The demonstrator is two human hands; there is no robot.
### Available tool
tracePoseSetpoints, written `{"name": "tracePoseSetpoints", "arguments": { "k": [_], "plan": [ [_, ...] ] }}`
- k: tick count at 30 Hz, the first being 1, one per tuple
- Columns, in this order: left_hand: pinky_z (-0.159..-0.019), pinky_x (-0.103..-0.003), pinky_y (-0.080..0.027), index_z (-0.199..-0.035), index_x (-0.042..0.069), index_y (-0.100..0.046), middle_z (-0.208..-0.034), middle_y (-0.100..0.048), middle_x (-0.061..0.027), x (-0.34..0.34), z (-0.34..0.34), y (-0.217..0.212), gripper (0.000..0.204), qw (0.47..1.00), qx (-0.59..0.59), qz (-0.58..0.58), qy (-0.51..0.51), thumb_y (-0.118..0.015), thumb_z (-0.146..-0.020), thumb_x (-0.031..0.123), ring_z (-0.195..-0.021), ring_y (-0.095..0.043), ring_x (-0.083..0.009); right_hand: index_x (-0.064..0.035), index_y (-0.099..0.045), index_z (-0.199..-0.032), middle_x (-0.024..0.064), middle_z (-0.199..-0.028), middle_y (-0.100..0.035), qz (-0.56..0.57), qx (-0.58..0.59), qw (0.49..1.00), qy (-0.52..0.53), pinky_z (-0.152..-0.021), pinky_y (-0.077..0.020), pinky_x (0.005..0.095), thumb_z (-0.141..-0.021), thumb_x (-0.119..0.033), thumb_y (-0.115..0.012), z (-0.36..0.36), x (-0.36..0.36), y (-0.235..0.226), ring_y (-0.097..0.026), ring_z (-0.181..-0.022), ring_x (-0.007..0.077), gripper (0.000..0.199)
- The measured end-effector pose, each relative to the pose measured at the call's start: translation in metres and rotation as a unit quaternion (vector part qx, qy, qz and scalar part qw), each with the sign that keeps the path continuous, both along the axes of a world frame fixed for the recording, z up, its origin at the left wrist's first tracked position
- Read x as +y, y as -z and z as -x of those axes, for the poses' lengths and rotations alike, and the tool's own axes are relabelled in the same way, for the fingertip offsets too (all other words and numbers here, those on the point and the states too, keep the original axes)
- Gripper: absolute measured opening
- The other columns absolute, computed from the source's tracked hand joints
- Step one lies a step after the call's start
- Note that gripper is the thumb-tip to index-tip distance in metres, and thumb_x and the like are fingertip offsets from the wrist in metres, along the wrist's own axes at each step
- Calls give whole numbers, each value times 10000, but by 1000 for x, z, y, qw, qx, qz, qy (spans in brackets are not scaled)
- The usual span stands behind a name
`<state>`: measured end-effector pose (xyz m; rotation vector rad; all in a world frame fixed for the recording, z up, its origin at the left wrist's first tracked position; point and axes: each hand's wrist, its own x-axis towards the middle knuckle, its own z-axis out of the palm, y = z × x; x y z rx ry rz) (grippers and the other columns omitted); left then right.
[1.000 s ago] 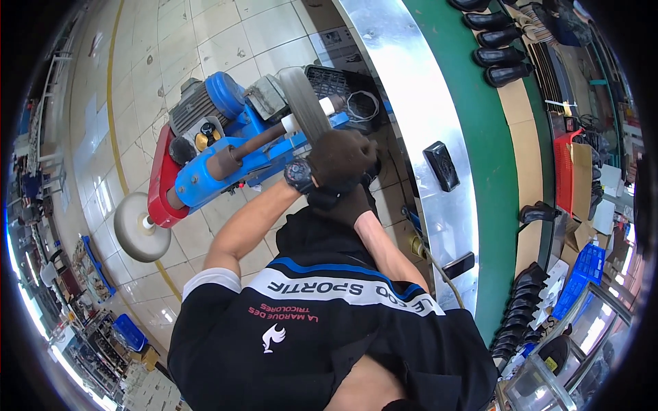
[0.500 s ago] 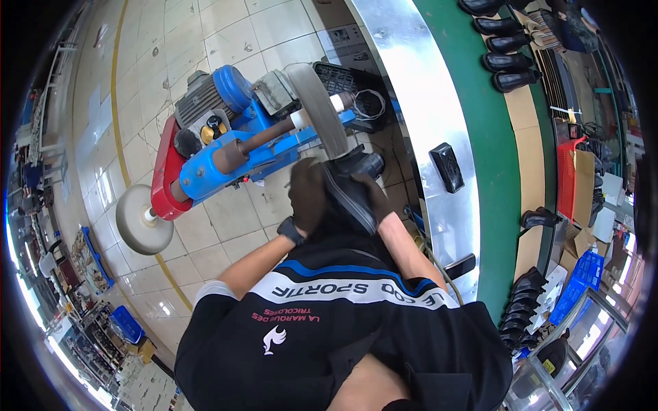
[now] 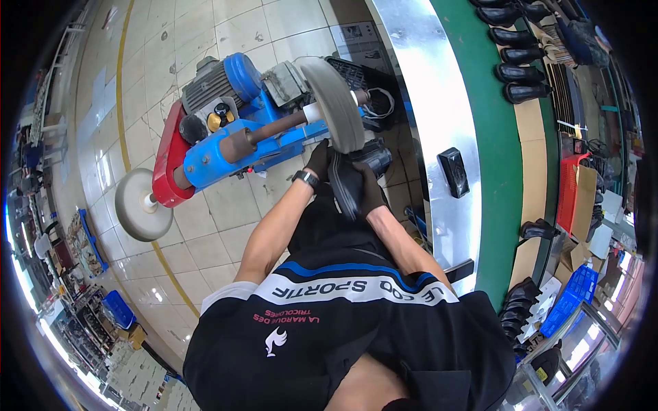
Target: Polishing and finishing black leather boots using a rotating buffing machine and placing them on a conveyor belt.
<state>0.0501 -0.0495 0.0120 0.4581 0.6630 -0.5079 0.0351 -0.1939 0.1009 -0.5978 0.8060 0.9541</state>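
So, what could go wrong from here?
If the grey wheel is spinning, it might catch the gloved left hand, which is close to its lower edge. The black shoe, gripped by the right hand just below the wheel, could be jerked loose.

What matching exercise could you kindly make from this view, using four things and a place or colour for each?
Things:
1. Black shoe near the large grey wheel
2. Long machine cover
3. Wristwatch
4. Small black block

Places and colour:
A. On the left wrist
B. Between the left hand and right hand
C. On the silver metal strip
D. Red

Pairs: 1-B, 2-D, 3-A, 4-C
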Motion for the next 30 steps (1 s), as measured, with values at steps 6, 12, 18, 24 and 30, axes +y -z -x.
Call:
{"name": "tracePoseSetpoints", "arguments": {
  "k": [6,12,18,24,30],
  "plan": [
    [-822,-311,-445,-1047,-7,-519,-962,-596,-136,1,34,-72,381,996,10,5,-86,-376,-890,310,-889,-574,-204,-35,-594,-910,65,-807,-616,66,-63,993,-80,-656,-472,259,-739,-254,-574,19,-18,-17,-591,-682,155,278],
    [-827,-312,-435,-1061,35,-496,-1026,-567,-96,-2,68,-90,295,834,-240,-496,-40,-404,-887,254,-911,-554,-198,-4,-585,-941,95,-840,-623,29,-59,989,-135,-673,-491,272,-749,-279,-558,4,-13,-51,-606,-697,175,337],
    [-822,-364,-438,-982,52,-543,-934,-601,-95,10,55,-81,341,977,115,-96,-153,-393,-868,336,-892,-560,-212,27,-521,-1043,153,-885,-619,-2,-80,986,-144,-675,-522,329,-775,-335,-550,-17,-5,-73,-621,-709,247,451],
    [-713,-352,-458,-928,11,-540,-872,-598,-139,-21,40,9,232,906,-86,-413,-34,-452,-811,191,-837,-579,-252,38,-375,-1196,205,-1003,-568,140,-195,939,-247,-731,-495,317,-736,-404,-598,-18,-31,-78,-591,-863,273,675],
    [-642,-383,-422,-951,-9,-489,-804,-559,-178,-26,41,-81,179,666,-138,-728,86,-459,-803,86,-746,-548,-334,-43,-137,-1356,320,-1095,-484,384,-435,580,-572,-877,-396,368,-629,-422,-692,-8,-28,-100,-515,-998,397,990]
  ]
}}
